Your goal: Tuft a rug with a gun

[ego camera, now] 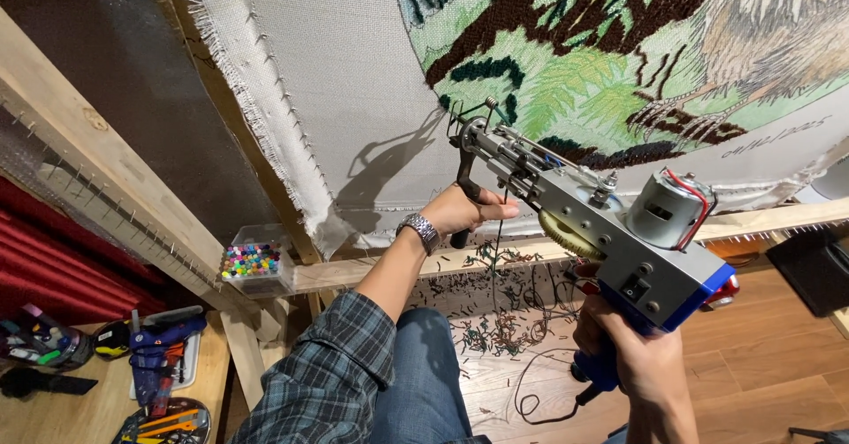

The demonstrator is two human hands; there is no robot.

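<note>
Backing cloth [354, 81]: grey-white woven fabric stretched over the whole upper field in front of you, frayed along its left edge, bearing a tufted picture in greens, dark brown and tan across the upper right.

Wooden frame [80, 152]: pale timber beams with rows of small spikes, one beam running down the left, another along the lower edge of the cloth.

Floor [761, 364]: warm wood boards, littered with short yarn clippings [504, 329] in dark and mixed colours below the frame.

Tufting gun [601, 232]: grey metal body with blue base, round motor at the rear with red wires, brass-coloured gear on its side. You hold it tilted, its needle end up and left, at or just off the cloth near the dark lower margin of the picture; actual contact cannot be told.

Your left hand [464, 210]: grip closed round the black front handle of the gun; a metal wristwatch [419, 230] sits on the wrist, plaid sleeve behind it.

Your right hand [637, 347]: grip clamped on the blue rear handle, below the body; a dark cord trails from it to the floor.

Counter [208, 364]: lower left, carrying a blue glue gun [164, 333] and assorted small tools.

Clear box [255, 263]: resting on the lower beam, filled with many-coloured pin heads.
</note>
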